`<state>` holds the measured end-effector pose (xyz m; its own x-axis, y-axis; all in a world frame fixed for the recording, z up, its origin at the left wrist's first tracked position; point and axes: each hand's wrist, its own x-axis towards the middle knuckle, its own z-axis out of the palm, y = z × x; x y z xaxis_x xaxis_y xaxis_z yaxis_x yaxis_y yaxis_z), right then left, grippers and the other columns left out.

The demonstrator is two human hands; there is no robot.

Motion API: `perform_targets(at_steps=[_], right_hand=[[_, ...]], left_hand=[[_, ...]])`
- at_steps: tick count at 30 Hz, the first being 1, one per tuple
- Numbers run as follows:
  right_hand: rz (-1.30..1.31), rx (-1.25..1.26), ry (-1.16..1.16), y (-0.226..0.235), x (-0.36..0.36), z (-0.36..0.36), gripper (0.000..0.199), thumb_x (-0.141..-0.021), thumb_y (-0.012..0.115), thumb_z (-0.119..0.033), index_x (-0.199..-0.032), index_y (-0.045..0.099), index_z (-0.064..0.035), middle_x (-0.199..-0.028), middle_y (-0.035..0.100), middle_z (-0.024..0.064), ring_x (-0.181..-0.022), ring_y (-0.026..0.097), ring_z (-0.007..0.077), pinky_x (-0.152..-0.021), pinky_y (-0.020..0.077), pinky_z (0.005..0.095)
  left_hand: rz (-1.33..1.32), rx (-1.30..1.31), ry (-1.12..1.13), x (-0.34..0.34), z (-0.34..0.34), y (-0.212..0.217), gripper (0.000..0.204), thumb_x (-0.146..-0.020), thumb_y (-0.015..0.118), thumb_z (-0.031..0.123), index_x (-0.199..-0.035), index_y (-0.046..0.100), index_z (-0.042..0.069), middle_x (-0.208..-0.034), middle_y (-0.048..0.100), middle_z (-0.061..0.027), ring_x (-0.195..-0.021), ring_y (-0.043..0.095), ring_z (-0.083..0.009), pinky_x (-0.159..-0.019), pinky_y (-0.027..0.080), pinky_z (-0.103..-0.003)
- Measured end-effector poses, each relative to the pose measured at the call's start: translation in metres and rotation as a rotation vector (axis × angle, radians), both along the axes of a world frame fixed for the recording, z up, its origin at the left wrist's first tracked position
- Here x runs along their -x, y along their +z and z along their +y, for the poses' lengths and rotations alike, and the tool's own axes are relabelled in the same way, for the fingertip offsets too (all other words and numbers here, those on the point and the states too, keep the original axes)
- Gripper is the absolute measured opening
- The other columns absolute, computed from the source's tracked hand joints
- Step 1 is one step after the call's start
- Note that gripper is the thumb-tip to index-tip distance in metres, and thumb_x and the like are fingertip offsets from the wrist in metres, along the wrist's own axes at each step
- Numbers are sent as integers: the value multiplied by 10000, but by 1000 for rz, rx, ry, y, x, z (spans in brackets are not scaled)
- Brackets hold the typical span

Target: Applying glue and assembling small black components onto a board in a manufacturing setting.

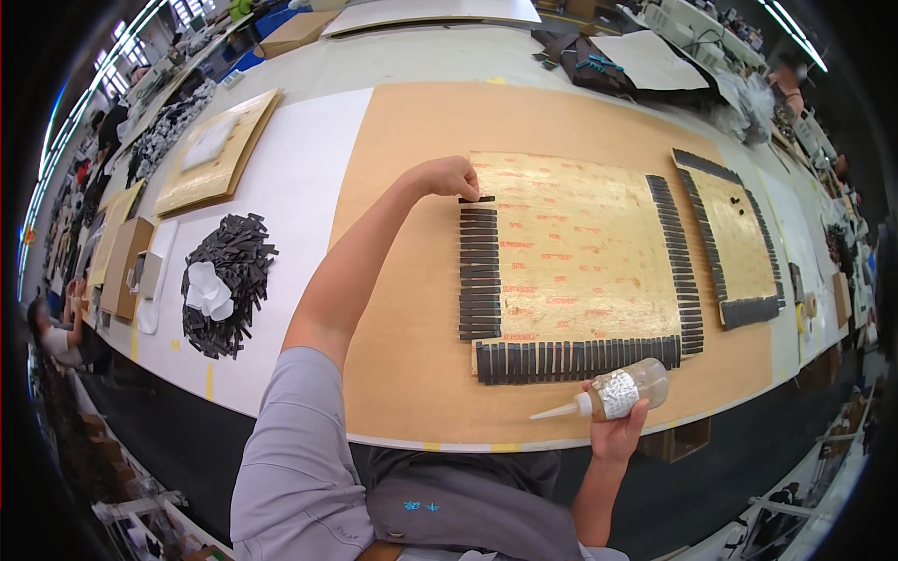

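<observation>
My left hand (451,178) is pinched at the far left corner of a tan board (580,262). A short black strip (481,199) lies across the board's edge right under its fingertips, partly hidden by them. Below it, a row of similar black strips (480,271) runs down the left edge, poking out past the board. More strips line the near edge and the right edge. Close to the near edge, my right hand (617,425) is closed round a clear squeeze bottle (631,388) with a silver label. The bottle lies sideways, its pointed nozzle to the left.
A heap of loose black strips (238,280) with crumpled white pieces on it lies at the left. Another strip-edged board (734,234) rests at the right. Stacked boards (220,154) and a cardboard box (126,266) stand far left. Dark material (575,61) sits at the back.
</observation>
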<state>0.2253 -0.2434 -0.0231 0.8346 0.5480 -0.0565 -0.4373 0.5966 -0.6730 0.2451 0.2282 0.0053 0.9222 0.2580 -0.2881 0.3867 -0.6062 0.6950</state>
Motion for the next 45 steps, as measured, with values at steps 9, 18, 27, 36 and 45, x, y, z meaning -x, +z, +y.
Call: perform_targets(at_steps=[9,18,27,36,45], right_hand=[[0,4,33,0,-4,-1,564,-863,524,-473,-1255,421,-81,-1127,563,97,-1017,555,272,-918,420,508],[-6,6,48,-4,1,1,572,-863,521,-476,-1246,427,-61,-1111,570,108,-1016,557,274,-919,423,499],[1,112,82,6,5,23,479,-860,585,-341,-1204,464,-29,-1108,574,86,-1038,560,247,-923,437,430],[-2,159,353,36,55,91,398,-857,624,-209,-1173,476,-18,-1032,580,45,-928,579,131,-775,502,284],[-134,206,542,42,87,103,431,-852,627,-256,-1169,482,-3,-1034,574,70,-929,582,124,-719,521,257]], left_hand=[[74,-71,-73,-15,-10,-10,136,-766,655,164,-788,650,30,-723,613,-20,-712,528,-119,-677,419,-280],[42,-55,-44,1,-4,-12,140,-761,651,166,-806,647,33,-739,617,-29,-727,538,-122,-683,426,-283],[-331,152,1,68,-110,79,212,-824,588,122,-987,575,-12,-841,593,-43,-777,545,-119,-741,448,-267],[-264,-45,-256,163,-238,83,731,-713,740,178,-1315,354,27,-1160,515,-186,-1052,527,-300,-903,427,-370],[-320,159,16,209,-230,67,645,-718,680,113,-1278,384,-7,-1114,559,-168,-992,566,-245,-841,458,-330]])
